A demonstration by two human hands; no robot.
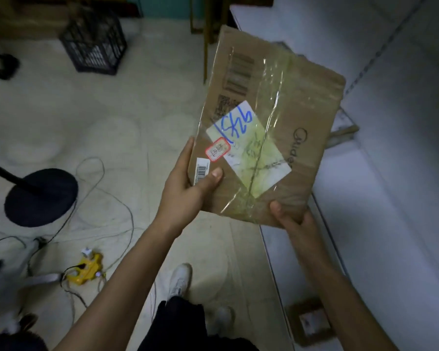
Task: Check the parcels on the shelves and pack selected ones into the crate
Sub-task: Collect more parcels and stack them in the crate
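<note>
Parcel (284, 79): flat brown cardboard, wrapped in clear tape, held in the air, tilted, by both hands, over the floor (142, 110) and against the front of the shelf (380, 178).

Left hand (185, 186): grips the parcel's near left corner. The thumb is pressed on the top face beside a small barcode sticker (201, 171); one finger runs up the left edge and the others are hidden beneath.

Right hand (292, 219): pinches the parcel's near right corner, thumb on top. The fingers underneath are out of sight, so I cannot tell how they lie.

On the parcel's face there is a white label (246, 145) with blue handwriting, and a red-bordered sticker (217, 149) at its left.

Crate (94, 44): black, openwork sides, on the floor well left of the parcel and beyond it.

Left of the parcel and lower lie a dark round stand base (41, 196), loose cables (112, 198) and a yellow power strip (88, 269), all on the pale floor.

Below the parcel is a white shoe (179, 279).

Below and to the right of the parcel, a small box (307, 323) sits on a low level of the shelf.
</note>
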